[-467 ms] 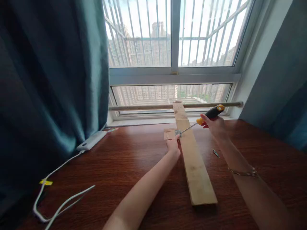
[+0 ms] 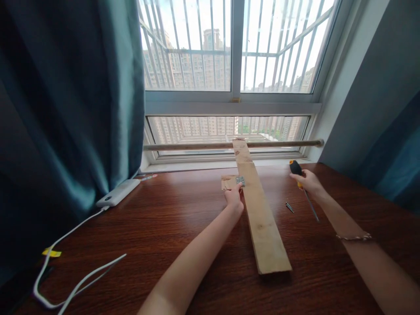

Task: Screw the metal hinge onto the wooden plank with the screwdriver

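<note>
A long wooden board (image 2: pixel 264 218) lies lengthwise on the table, with a short wooden piece (image 2: pixel 226 181) against its left side. Across the joint sits a small metal hinge (image 2: pixel 240 180). My left hand (image 2: pixel 234 199) is closed at this joint, its thumb or fingertip on the hinge's near edge; the other fingers are partly hidden. Off to the right, my right hand (image 2: pixel 311 181) grips a screwdriver (image 2: pixel 295 168) by its black and yellow handle, the shaft pointing down toward me, away from the board. Screws (image 2: pixel 289 207) lie between the board and my right hand.
A white power bank (image 2: pixel 120 192) with a white cable (image 2: pixel 74 229) lies at the left by a dark blue curtain (image 2: pixel 72 109). The board's far end reaches a horizontal rod (image 2: pixel 197 146) before the window. A wall (image 2: pixel 354 96) stands at the right.
My right hand has pulled the screwdriver away from the hinge to the right and turned its tip downward toward me. My left hand stays at the hinge. The view has shifted slightly.
</note>
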The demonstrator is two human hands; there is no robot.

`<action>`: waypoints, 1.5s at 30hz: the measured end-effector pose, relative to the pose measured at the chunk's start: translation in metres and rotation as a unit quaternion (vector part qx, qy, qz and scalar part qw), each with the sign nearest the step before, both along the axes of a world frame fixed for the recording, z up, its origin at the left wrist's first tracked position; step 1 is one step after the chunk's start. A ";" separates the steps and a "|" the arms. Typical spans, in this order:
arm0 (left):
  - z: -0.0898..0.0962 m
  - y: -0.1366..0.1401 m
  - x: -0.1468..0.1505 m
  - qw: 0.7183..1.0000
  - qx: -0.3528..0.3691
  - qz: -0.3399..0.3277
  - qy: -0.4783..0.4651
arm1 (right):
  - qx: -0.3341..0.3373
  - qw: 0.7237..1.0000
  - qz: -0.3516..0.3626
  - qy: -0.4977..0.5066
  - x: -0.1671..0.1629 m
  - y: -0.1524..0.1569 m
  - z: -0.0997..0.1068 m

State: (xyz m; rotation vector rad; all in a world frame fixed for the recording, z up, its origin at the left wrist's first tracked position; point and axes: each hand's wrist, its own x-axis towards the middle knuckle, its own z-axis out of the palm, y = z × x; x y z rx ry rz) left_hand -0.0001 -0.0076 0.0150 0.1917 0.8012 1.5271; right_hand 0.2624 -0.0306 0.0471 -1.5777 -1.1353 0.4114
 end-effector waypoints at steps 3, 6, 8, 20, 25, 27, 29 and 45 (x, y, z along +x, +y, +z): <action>-0.002 0.001 0.000 1.000 -0.003 0.001 0.002 | -0.076 0.993 -0.010 -0.092 0.013 0.003 -0.037; -0.003 0.002 -0.001 1.000 -0.004 0.001 0.001 | -0.131 0.975 -0.014 -0.180 0.023 0.005 -0.062; -0.003 0.001 -0.001 1.000 0.001 -0.002 0.001 | -0.159 0.960 -0.015 -0.230 0.030 0.007 -0.073; 0.001 -0.002 -0.002 1.000 0.002 0.004 -0.007 | -0.216 0.906 -0.014 -0.364 0.048 0.006 -0.088; 0.004 -0.004 -0.002 1.000 -0.012 0.012 -0.010 | -0.222 0.902 -0.018 -0.371 0.049 0.004 -0.087; 0.005 -0.004 -0.002 1.000 -0.017 0.012 -0.009 | -0.224 0.901 -0.018 -0.371 0.049 0.004 -0.086; 0.004 -0.003 -0.002 1.000 -0.021 0.013 -0.008 | -0.227 0.901 -0.018 -0.369 0.049 0.003 -0.086; 0.000 -0.001 -0.002 1.000 -0.022 0.011 -0.011 | -0.260 0.876 -0.045 -0.403 0.044 -0.003 -0.075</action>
